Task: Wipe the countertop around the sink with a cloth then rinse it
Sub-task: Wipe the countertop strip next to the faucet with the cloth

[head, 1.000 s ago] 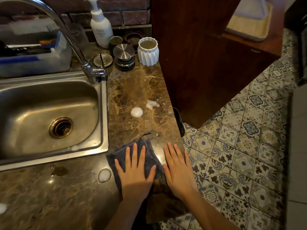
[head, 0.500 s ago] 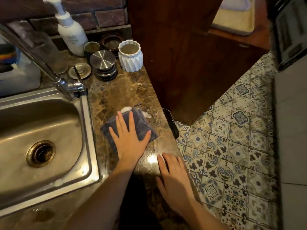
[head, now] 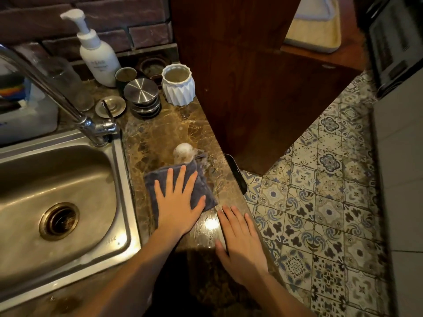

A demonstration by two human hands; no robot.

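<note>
A dark grey cloth point(head: 201, 186) lies flat on the brown marble countertop point(head: 160, 140), right of the steel sink point(head: 57, 202). My left hand point(head: 177, 200) presses on it with fingers straight and spread. A blob of white foam point(head: 183, 150) sits just beyond the cloth's far edge, touching it. Flat on the bare counter near its right edge rests my right hand point(head: 240, 241), a little behind the cloth, fingers straight. The faucet point(head: 68, 104) rises at the sink's back right corner.
At the back stand a white pump bottle point(head: 96, 51), stacked steel lids point(head: 142, 97), a white ribbed cup point(head: 178, 86), a sink strainer point(head: 110, 106) and a glass point(head: 68, 83). A dark wooden cabinet point(head: 251, 88) borders the counter's right side. Patterned floor tiles point(head: 320, 202) lie below.
My left hand has pushed the cloth away from me along the counter, up to the foam blob. My right hand has stayed flat near the counter edge.
</note>
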